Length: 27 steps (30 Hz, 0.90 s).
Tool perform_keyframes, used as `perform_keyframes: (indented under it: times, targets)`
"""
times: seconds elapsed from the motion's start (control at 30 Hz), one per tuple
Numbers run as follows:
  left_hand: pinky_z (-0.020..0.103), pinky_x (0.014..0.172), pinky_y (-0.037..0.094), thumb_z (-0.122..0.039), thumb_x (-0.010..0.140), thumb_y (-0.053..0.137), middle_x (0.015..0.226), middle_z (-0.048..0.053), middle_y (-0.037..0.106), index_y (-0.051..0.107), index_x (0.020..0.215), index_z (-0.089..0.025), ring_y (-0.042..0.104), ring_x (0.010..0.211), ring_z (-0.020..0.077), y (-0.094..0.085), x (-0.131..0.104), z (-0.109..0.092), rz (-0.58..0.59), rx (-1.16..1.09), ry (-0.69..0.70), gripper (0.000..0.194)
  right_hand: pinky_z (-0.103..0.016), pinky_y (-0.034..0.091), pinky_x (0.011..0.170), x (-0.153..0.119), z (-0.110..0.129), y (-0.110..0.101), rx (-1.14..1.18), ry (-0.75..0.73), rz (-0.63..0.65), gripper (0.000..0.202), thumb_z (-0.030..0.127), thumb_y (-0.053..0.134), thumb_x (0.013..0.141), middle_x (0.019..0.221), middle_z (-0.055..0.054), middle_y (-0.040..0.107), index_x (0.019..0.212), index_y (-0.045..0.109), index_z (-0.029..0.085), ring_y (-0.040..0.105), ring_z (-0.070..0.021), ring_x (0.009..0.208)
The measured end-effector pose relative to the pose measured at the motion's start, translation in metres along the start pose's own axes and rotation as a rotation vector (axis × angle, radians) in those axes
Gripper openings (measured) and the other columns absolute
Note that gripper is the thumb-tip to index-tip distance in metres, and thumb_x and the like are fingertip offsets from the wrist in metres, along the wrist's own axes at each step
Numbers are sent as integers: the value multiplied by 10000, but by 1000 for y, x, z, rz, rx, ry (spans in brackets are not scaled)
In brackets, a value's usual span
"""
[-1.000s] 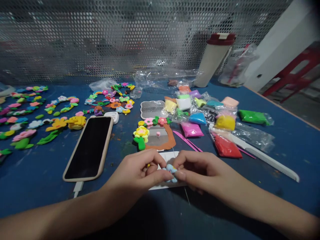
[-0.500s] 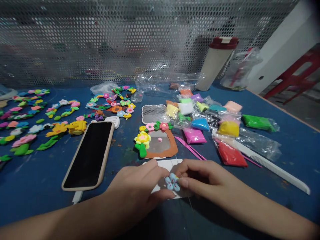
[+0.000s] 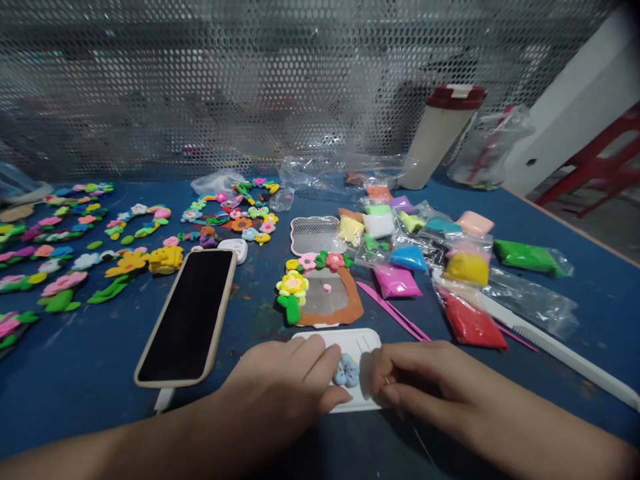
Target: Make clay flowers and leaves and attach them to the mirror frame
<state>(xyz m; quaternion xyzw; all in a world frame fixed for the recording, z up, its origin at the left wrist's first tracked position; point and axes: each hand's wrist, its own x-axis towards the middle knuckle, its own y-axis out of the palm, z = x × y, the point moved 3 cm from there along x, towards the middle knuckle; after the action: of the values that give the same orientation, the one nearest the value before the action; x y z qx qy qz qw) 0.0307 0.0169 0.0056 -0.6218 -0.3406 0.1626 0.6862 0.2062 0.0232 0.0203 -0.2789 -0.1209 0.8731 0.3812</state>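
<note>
A light-blue clay flower [image 3: 347,371] with small red marks at its middle lies over a white plastic tray [image 3: 367,335]. My left hand [image 3: 295,373] rests across the tray's left side, its thumb and forefinger closed around the flower's left edge. To the right of the flower, my right hand [image 3: 420,377] is curled in a pinch on a thin, wire-like strand [image 3: 424,445], which shows faintly below the fingers. Beyond the tray sits a mirror frame [image 3: 353,303] of brown clay, decorated with yellow and pink flowers; a small pink clay bit [image 3: 327,288] lies on its mirror.
A phone [image 3: 187,317] on a cable lies left, before several clay pieces [image 3: 165,260]. Pink modelling tools [image 3: 395,313], a white comb [image 3: 565,353] and bagged clay [image 3: 473,320] spread right. Behind stand a tumbler [image 3: 440,140] and a perforated metal panel [image 3: 250,87].
My right hand has moved right, away from the blue flower, with the thin strand. The left hand stays at the flower. The whole view has shifted slightly.
</note>
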Motion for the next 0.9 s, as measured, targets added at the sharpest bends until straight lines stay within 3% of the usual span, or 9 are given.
perform_keyframes:
  times: [0.13, 0.23, 0.33, 0.43, 0.5, 0.57, 0.73, 0.83, 0.9]
  targets:
    - [280, 425, 387, -422, 833, 586, 673, -17, 644, 610, 895, -174, 622, 554, 161, -2, 1, 2, -44, 24, 1, 256, -238, 451, 716, -3, -2, -12, -65, 19, -31, 203, 321, 405, 924, 883, -8, 632, 886, 577, 219, 576, -149, 814]
    - [288, 432, 414, -454, 895, 455, 717, 16, 664, 589, 920, -158, 630, 551, 178, -6, -1, 3, -96, 18, -23, 326, -244, 449, 671, 1, -7, -20, -201, 5, -107, 171, 264, 389, 920, 859, -20, 626, 898, 548, 204, 571, -146, 754]
    - [272, 489, 459, -332, 936, 339, 858, 51, 666, 518, 1072, -156, 646, 656, 178, -9, -4, 4, -157, -151, -97, 285, -269, 434, 607, 5, -14, -23, -393, 20, -222, 123, 218, 397, 900, 835, -41, 637, 899, 518, 193, 576, -155, 672]
    - [220, 582, 483, -149, 901, 332, 909, 32, 634, 495, 1087, -195, 629, 768, 140, -8, -7, 8, -185, -461, -298, 251, -262, 401, 526, 8, -19, -21, -532, -14, -265, 56, 205, 447, 870, 769, -37, 656, 901, 494, 201, 584, -161, 600]
    - [219, 614, 489, -153, 891, 376, 847, 15, 618, 526, 1009, -199, 613, 735, 130, -8, -6, 13, -209, -619, -517, 197, -253, 374, 481, 9, -20, -20, -630, -56, -310, 81, 185, 494, 834, 733, -38, 662, 915, 490, 197, 582, -162, 556]
    - [189, 509, 460, -166, 899, 356, 705, -15, 588, 550, 934, -192, 574, 584, 101, -11, -1, 15, -176, -695, -569, 199, -242, 359, 452, 10, -19, -19, -708, -76, -343, 123, 147, 523, 796, 700, -39, 657, 909, 496, 188, 575, -156, 516]
    - [164, 391, 396, -226, 829, 478, 613, -16, 621, 551, 797, -155, 482, 400, 59, -12, 12, 17, 27, -1327, -743, 107, -233, 386, 453, 10, -18, -16, -710, -87, -369, 132, 162, 534, 802, 688, -33, 647, 929, 507, 184, 596, -167, 537]
    - [134, 326, 287, -233, 755, 561, 432, -52, 530, 516, 626, -148, 374, 309, 30, -12, 14, 18, 85, -1384, -875, 160, -241, 387, 466, 7, -14, -16, -687, -131, -420, 97, 203, 475, 862, 721, -34, 643, 950, 510, 185, 578, -163, 551]
    - [122, 332, 275, -222, 712, 605, 414, -64, 495, 536, 579, -138, 365, 322, 20, -13, 13, 18, 24, -1364, -899, 172, -244, 388, 480, 4, -11, -17, -655, -169, -468, 99, 194, 439, 880, 738, -35, 634, 937, 519, 182, 567, -161, 576]
